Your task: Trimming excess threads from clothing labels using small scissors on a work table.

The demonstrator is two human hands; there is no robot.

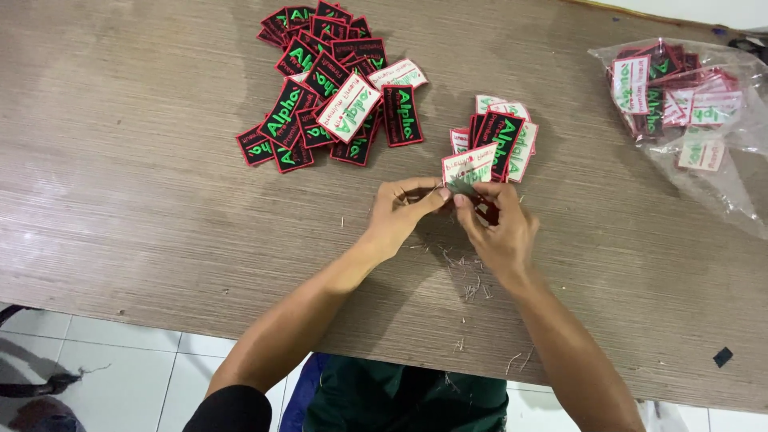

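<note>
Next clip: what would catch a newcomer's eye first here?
The big scatter of black patches with green lettering and red edges, spread at the table's far middle. Just below it, the left hand and right hand pinch one patch together beside a small stack. A clear bag of patches lies far right.

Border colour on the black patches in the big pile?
Red border on the black patches, with green lettering; a few lie white side up. Head view, top centre of the table.
</note>
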